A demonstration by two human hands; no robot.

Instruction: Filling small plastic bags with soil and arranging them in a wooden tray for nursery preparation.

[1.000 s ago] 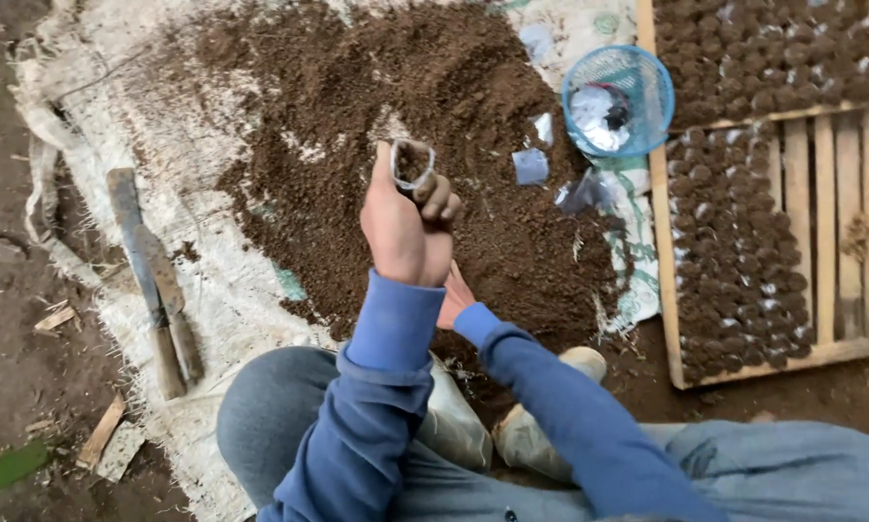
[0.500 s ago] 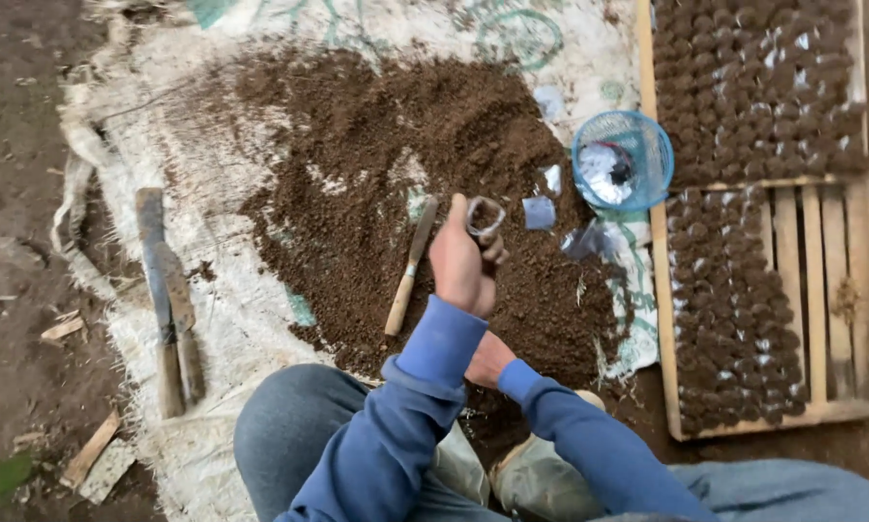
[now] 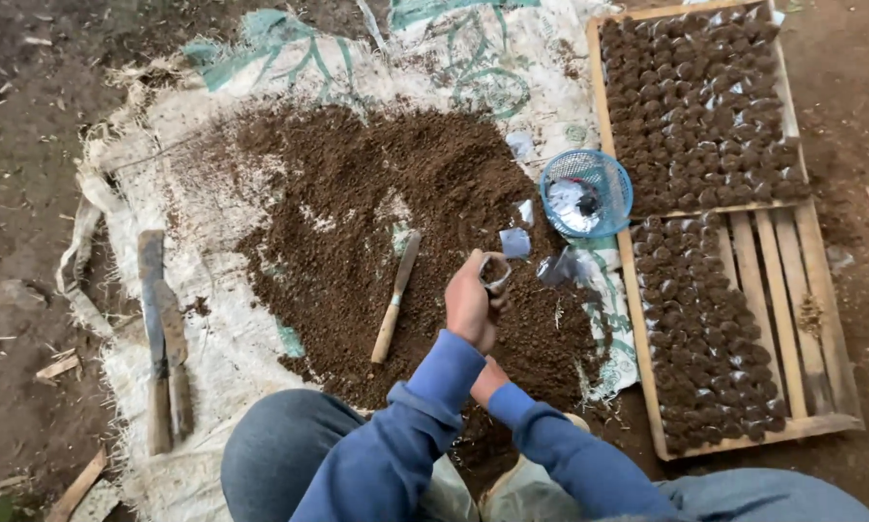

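Your left hand [image 3: 471, 305] is raised over the near edge of the brown soil heap [image 3: 405, 222], fingers closed round a small clear plastic seedling bag [image 3: 495, 275], its mouth pointing up and away from you. The bag sits at the top of that fist, long axis roughly upright.

Your right hand [image 3: 490, 379] sits directly below and behind the left, just nearer your body; the left forearm hides most of it, so you cannot tell from this view whether it is open or closed, or holding anything.

The wooden-handled trowel [image 3: 396, 298] lies on the soil just left of the left hand, handle toward you, blade away. Spare clear bags [image 3: 516, 242] lie just beyond the fist. The blue mesh basket [image 3: 586, 193] is beyond and to the right. The wooden slatted tray [image 3: 811, 329], part full of soil-packed bags, lies well to the right. A long flat tool with a wooden handle [image 3: 162, 338] lies well apart on the left, on the white woven sack [image 3: 212, 126].

Against half a second ago: the left hand keeps the same grip on the bag and the same place over the soil; trowel, basket and tray lie as they did. The view itself has tipped slightly.
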